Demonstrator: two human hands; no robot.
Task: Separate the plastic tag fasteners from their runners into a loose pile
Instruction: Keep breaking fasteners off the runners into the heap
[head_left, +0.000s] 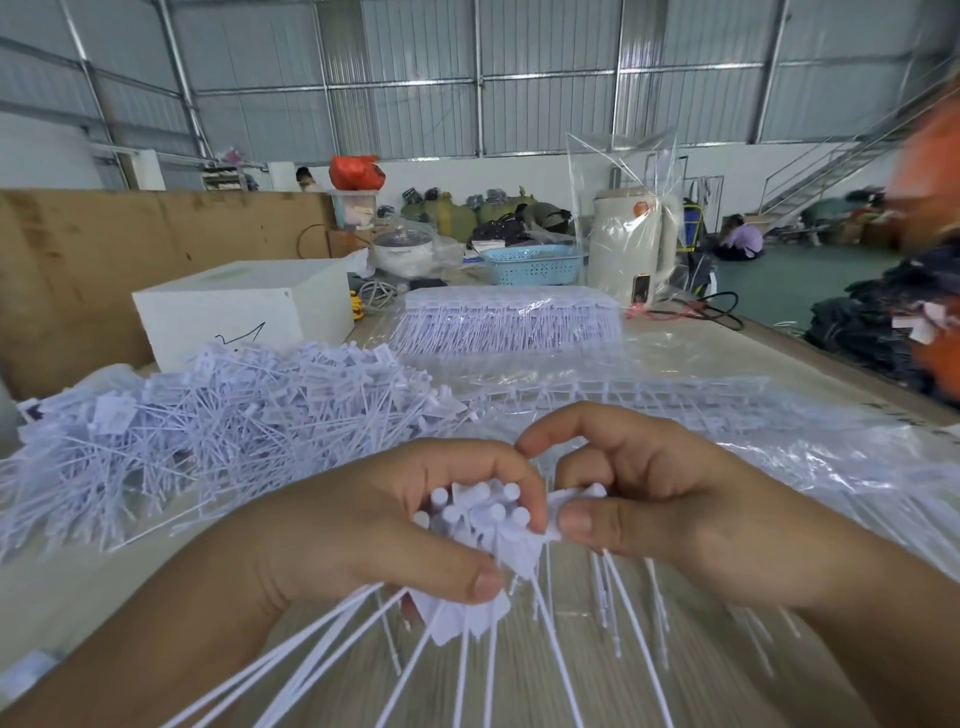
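L hand (384, 525) clamps the fastener bunch (478, 519), tails toward viewer; R hand (649, 499) pinches, prob., the next fastener (574, 501) just right of it.

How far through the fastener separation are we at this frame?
Partway. Done: a large loose pile of separated fasteners lies on the left of the table. In hand: the left hand grips a bunch of fasteners while the right hand pinches one at its edge. Left: a stack of unseparated runners in clear plastic behind, and more flat sheets under plastic just past the hands.
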